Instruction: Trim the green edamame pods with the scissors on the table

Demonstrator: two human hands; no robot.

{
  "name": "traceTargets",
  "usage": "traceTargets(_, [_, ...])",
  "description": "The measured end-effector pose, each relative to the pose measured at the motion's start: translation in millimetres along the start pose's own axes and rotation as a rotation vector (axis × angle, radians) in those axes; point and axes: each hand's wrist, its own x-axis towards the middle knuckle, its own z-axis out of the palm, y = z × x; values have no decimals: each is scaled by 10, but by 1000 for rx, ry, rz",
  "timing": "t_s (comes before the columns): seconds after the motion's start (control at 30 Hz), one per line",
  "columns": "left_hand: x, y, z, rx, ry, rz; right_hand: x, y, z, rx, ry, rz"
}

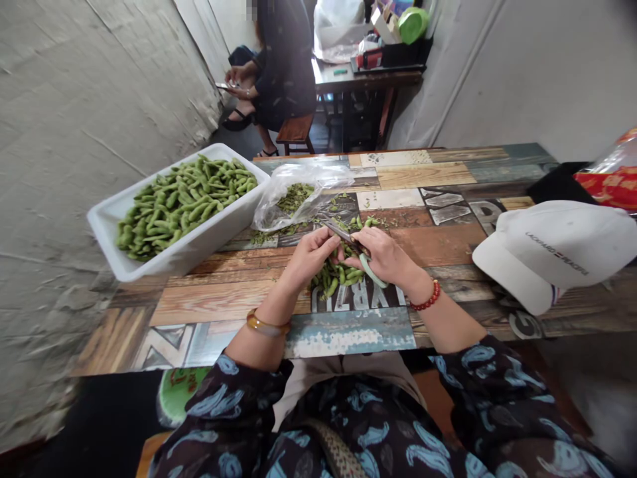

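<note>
My right hand (385, 252) is closed around a pair of scissors (373, 273) with pale green handles. The blades point up and left, towards my left hand (313, 253). That hand is closed in a pinch close to the blades, and whatever it grips is hidden by the fingers. Under both hands lies a small heap of green edamame pods (332, 282). Just beyond them, a clear plastic bag (267, 207) lies open with green trimmings (294, 197) inside. More trimmings are scattered on the table around it.
A white tub (212, 239) full of edamame pods (184, 202) stands at the left of the patterned table (209, 299). On the right lie a white cap (552, 245) and a red package (610, 179). Beyond the table, a person (286, 66) sits beside a cluttered side table (368, 79).
</note>
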Motion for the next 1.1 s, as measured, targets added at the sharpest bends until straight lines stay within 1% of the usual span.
traceTargets(0.1, [14, 6, -48, -35, 34, -13, 8, 31, -27, 70, 52, 49])
traceTargets(0.23, [56, -23, -150, -147, 176, -26, 19, 76, -135, 160, 206, 200])
traceTargets(0.3, [84, -68, -188, -99, 245, -35, 23, 88, -179, 195, 227, 226])
traceTargets(0.37, [111, -125, -194, 120, 306, -11, 28, 87, -192, 204, 207, 225])
traceTargets(0.43, [131, -177, -165, 463, 319, 39, 33, 79, -177, 185, 177, 220])
traceTargets(0.5, [140, -211, -110, 782, 268, 55, 38, 70, -148, 152, 154, 220])
traceTargets(0.53, [140, -220, -80, 901, 232, 44, 40, 66, -135, 138, 148, 222])
traceTargets(0.6, [138, -225, -27, 1055, 178, 13, 43, 60, -116, 119, 143, 225])
traceTargets(0.7, [136, -219, 7, 1121, 141, 20, 42, 59, -105, 115, 132, 226])
traceTargets(0.77, [138, -216, -8, 1047, 154, 48, 39, 61, -105, 118, 121, 219])
traceTargets(0.83, [138, -209, -42, 865, 214, 67, 35, 64, -109, 119, 109, 212])
traceTargets(0.93, [121, -177, -91, 412, 296, 25, 30, 66, -123, 114, 96, 197])
traceTargets(1.03, [85, -117, -100, -19, 279, -83, 24, 61, -132, 86, 100, 167])
traceTargets(1.1, [62, -74, -79, -181, 249, -135, 19, 54, -126, 66, 116, 131])
